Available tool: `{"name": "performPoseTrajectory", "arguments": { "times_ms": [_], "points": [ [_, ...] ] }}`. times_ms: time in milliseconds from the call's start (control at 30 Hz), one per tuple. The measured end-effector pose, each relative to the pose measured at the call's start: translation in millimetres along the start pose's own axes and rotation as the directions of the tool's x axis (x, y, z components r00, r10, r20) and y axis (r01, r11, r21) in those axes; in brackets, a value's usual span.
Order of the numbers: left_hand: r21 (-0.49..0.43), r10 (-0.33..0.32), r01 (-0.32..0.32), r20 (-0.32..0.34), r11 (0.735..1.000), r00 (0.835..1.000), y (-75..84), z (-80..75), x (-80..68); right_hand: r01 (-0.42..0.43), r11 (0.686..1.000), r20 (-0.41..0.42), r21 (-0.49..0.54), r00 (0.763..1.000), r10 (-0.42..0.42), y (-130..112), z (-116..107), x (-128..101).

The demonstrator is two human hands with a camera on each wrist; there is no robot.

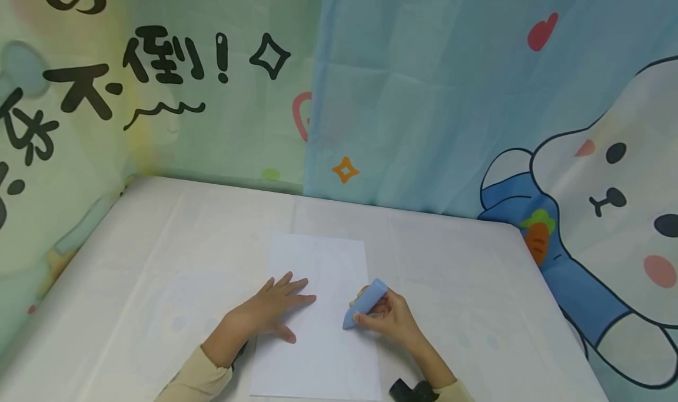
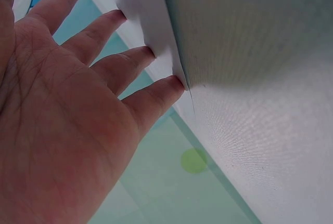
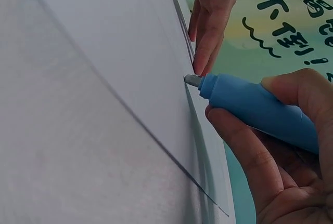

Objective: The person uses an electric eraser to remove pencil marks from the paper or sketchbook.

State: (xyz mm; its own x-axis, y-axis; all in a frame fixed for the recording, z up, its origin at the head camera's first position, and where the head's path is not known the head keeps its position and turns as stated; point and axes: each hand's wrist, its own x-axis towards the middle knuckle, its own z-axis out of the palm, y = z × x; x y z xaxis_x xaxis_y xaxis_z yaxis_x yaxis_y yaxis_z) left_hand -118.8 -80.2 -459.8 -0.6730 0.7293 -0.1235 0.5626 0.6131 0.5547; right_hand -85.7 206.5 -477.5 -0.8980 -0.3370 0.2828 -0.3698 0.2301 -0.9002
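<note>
Hands [image 1: 275, 308] on one paper sheet [image 1: 318, 261], one blue pen [image 1: 364, 305]

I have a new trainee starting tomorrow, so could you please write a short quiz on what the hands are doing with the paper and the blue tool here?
1. True or false: the left hand lies flat with straight fingers on the sheet of paper.
2. Which hand grips the blue tool?
A) left hand
B) right hand
C) both hands
3. Fill in: the grey tip of the blue tool points down at the ____.

Key:
1. True; the fingers are spread on the paper's left part.
2. B; thumb and fingers curl round its body.
3. Paper; whether the tip touches it I cannot tell.
</note>
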Motion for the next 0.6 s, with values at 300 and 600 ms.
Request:
{"name": "performPoseTrajectory", "arguments": {
  "times_ms": [300, 600],
  "points": [
    [-0.007, 0.004, -0.004, -0.001, 1.0, 1.0, -0.3, 0.8, 0.1, -0.013, 1.0, 0.034, 0.003, 0.999, 0.013, -4.7, 0.4, -7.1],
    [-0.003, 0.004, -0.004, 0.001, 1.0, 1.0, 1.5, -0.5, -0.5, -0.031, 0.999, 0.051, -0.017, 0.998, 0.032, -9.5, 1.2, -14.8]
  ]
}}
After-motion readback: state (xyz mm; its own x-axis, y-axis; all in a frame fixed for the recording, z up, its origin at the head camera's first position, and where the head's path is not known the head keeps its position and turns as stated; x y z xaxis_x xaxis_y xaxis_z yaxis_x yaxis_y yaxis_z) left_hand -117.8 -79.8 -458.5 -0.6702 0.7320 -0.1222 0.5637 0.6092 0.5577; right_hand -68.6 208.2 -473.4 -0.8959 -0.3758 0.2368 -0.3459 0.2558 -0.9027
